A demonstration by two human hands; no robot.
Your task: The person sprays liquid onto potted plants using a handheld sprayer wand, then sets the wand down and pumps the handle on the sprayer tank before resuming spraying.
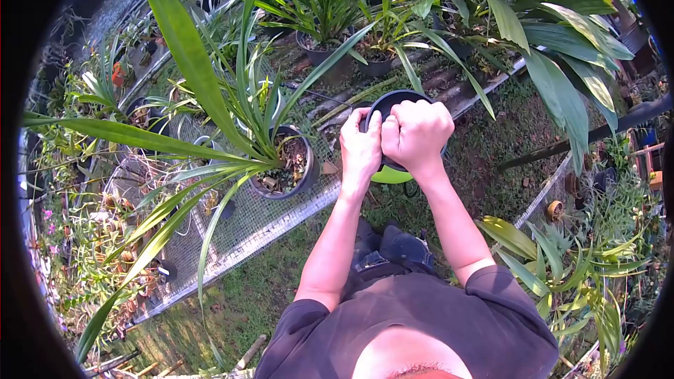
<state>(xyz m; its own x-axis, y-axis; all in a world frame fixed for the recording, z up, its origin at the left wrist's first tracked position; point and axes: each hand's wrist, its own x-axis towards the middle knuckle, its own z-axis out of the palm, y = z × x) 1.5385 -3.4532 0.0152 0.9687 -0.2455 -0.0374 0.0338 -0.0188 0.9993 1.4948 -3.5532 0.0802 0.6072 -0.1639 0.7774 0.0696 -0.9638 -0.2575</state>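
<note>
A black plastic pot (397, 96) is in front of my body at about waist height. My left hand (360, 146) is closed on the pot's left rim, with the thumb on top near the inner edge. Over the pot's mouth is my right hand (420, 135), curled into a fist with its knuckles up and touching the left thumb's side. I cannot tell what the right fist holds. Much of the pot's inside is hidden behind it. A bright lime-green object (391, 176) shows just below the pot.
To the left, a potted long-leaved plant (286, 163) stands on a wire-mesh bench (242, 228). More potted plants (324, 42) line the bench at the back. Broad leaves (562, 91) hang in from the right. Grass (246, 291) covers the ground.
</note>
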